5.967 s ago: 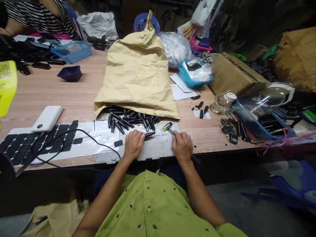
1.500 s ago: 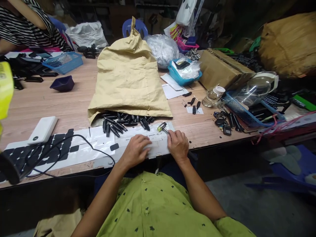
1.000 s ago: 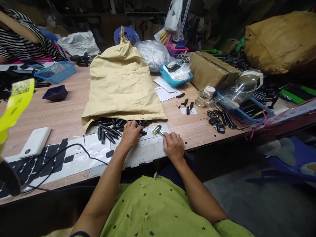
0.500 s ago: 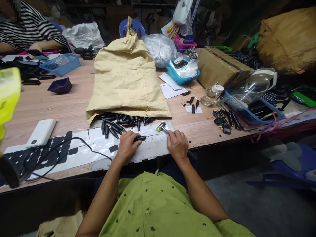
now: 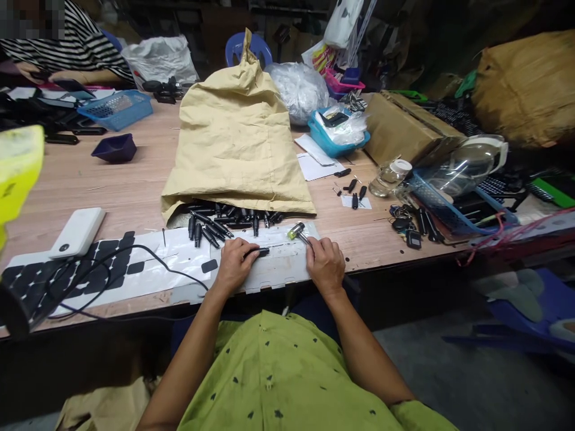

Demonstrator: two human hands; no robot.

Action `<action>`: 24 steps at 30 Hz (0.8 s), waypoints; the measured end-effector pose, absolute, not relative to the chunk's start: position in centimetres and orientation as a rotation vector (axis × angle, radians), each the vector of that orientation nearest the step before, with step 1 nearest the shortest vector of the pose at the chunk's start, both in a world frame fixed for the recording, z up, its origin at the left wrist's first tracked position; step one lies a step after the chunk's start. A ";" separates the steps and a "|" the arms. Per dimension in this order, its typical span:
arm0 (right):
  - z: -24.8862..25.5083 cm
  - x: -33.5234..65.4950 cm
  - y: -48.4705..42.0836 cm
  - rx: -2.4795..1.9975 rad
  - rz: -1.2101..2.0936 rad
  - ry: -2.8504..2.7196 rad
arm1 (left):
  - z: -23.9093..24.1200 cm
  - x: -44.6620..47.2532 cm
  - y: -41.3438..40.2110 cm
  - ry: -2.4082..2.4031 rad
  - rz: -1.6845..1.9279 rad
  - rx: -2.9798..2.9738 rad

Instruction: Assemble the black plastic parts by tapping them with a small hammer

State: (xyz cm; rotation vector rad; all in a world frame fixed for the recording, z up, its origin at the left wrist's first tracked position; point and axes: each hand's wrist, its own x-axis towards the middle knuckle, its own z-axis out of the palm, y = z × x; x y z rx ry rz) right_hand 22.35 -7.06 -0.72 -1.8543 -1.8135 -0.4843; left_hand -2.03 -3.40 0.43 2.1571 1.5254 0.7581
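My left hand (image 5: pixel 233 263) is closed on a small black plastic part (image 5: pixel 257 252), pressing it onto a white plate (image 5: pixel 278 266) at the table's near edge. My right hand (image 5: pixel 326 263) is wrapped round the handle of a small hammer; its yellow-and-silver head (image 5: pixel 296 230) sits just beyond my fingers, right of the part. A pile of black parts (image 5: pixel 224 220) spills from the mouth of a tan sack (image 5: pixel 238 131) directly behind both hands.
A white power bank (image 5: pixel 77 232), a black cable (image 5: pixel 135 254) and a sheet of black pads (image 5: pixel 67 272) lie at left. Blue baskets (image 5: pixel 115 109), a cardboard box (image 5: pixel 399 129), a glass jar (image 5: pixel 390 177) and loose black parts (image 5: pixel 406 224) crowd the right. Another person's striped sleeve (image 5: pixel 85 45) is far left.
My left hand reached to the pile, took a black part and brought it back onto the white plate. My right hand kept the hammer in place.
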 end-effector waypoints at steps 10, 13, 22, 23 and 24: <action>-0.7 22.6 -7.1 -1.850 -0.450 -1.831 | 0.4 -1.8 -4.2 1.552 0.779 2.183; -0.7 22.8 -7.0 -1.846 -0.437 -1.828 | 0.5 -1.5 -4.3 1.575 0.788 2.171; -0.1 23.1 -7.8 -1.693 -0.278 -1.770 | 1.0 -1.2 -4.3 1.550 0.790 2.126; 0.1 23.0 -8.1 -1.670 -0.226 -1.750 | 1.0 -1.2 -4.3 1.555 0.790 2.114; 0.2 22.8 -8.4 -1.648 -0.166 -1.727 | 1.0 -1.1 -4.3 1.561 0.789 2.102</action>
